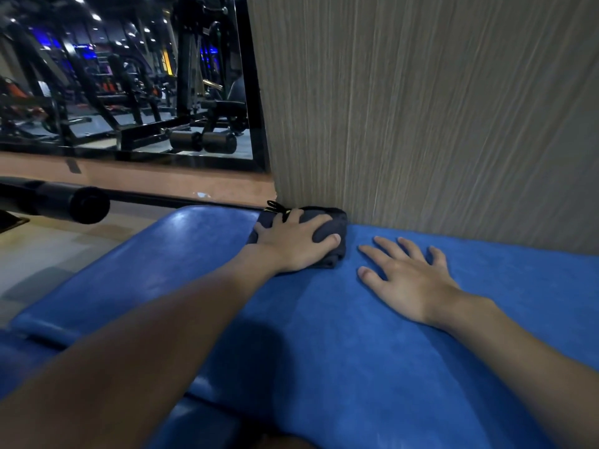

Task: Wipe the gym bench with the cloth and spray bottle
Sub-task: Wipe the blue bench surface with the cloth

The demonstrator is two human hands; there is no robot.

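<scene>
While the right hand (408, 277) lies flat, fingers spread, on the blue padded bench (324, 345), the left hand (291, 243) grips a bunched dark-grey cloth (335, 222) at its far edge against the wood-grain wall (421, 108).

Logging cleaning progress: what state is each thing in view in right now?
Dark grey bunched cloth: pressed on the bench beside the wall.
Blue padded gym bench: glossy, cloth at its far edge.
Left hand: grips the cloth.
Right hand: flat on the bench, fingers spread.
</scene>
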